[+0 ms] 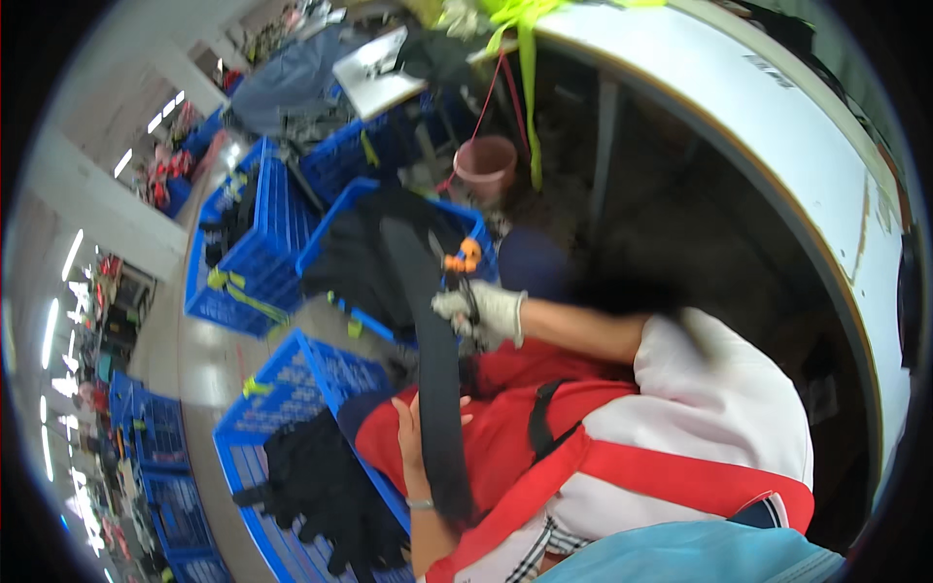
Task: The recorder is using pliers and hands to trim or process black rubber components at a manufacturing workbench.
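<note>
A long black fabric strip (437, 389) stretches from a crate across my red-aproned lap. My right hand (494, 311), in a whitish glove, is closed with its fingertips at the strip's edge. A dark loop crosses its fingers; I cannot make out what it belongs to. Just beyond the glove is a small orange object (465, 256), with a thin pointed piece beside it. My bare left hand (410, 437) lies under the strip, thumb and fingertips spread out on either side. The strip hides its palm and also crosses the forearm.
Dark fabric (355, 257) heaps over a blue crate ahead. Another blue crate (301, 374) at my left holds black pieces (326, 476). Farther off stand one more blue crate (282, 219) and a pink bucket (486, 163). A white tabletop (700, 73) curves along the right.
</note>
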A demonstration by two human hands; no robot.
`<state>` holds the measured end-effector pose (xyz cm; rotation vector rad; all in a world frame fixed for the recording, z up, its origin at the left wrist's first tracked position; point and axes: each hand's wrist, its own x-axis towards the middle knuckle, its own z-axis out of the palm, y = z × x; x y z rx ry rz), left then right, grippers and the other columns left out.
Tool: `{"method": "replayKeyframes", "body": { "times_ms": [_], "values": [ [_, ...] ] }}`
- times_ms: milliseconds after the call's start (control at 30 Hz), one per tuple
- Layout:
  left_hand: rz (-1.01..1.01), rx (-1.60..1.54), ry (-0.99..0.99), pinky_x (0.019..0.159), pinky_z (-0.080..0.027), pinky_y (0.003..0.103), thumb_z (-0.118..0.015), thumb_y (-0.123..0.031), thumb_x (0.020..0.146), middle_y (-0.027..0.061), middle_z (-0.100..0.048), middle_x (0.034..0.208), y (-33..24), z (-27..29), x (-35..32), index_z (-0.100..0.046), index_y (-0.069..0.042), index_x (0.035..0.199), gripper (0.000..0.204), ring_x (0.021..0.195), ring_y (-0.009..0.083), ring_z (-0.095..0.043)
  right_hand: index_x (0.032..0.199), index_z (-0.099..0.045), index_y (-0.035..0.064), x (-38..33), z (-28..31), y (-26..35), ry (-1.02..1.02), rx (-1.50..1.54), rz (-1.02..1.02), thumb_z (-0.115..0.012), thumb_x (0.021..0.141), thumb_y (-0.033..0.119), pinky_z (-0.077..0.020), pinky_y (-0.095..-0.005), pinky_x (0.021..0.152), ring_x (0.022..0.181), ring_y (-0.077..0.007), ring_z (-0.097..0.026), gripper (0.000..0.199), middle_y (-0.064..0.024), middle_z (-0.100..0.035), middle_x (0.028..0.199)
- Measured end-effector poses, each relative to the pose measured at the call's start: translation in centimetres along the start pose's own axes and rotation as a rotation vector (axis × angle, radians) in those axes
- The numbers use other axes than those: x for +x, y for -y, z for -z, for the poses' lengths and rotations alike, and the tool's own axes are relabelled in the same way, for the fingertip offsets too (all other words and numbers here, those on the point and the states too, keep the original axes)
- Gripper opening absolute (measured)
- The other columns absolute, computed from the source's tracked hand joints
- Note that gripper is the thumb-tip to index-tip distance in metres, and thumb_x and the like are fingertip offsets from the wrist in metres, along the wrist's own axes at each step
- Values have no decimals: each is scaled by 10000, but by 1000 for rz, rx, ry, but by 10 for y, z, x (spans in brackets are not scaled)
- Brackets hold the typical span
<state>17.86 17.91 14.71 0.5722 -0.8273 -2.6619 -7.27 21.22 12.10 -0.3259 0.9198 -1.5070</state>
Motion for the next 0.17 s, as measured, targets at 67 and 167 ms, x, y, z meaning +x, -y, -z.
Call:
{"method": "replayKeyframes", "body": {
  "times_ms": [67, 167],
  "values": [
    [-2, 95, 17, 755, -583, 371, -589, -102, 902, 183, -533, 1274, -6, -22, -8, -367, 10, 1377, 536, 978, 272, -648, 830, -612, 99, 12, -2, 9, -75, 79, -64, -713, 804, 223, -340, -176, 449, 495, -57, -486, 162, 25, -533, 629],
    [48, 664, 35, 737, -591, 394, -627, -272, 884, 194, -518, 1295, 0, 7, 4, -385, 14, 1356, 602, 986, 292, -642, 883, -623, 94, 42, 33, 1, -92, -249, 85, -696, 814, 229, -406, -255, 496, 522, -82, -502, 169, -5, -589, 691]
  ]
}}
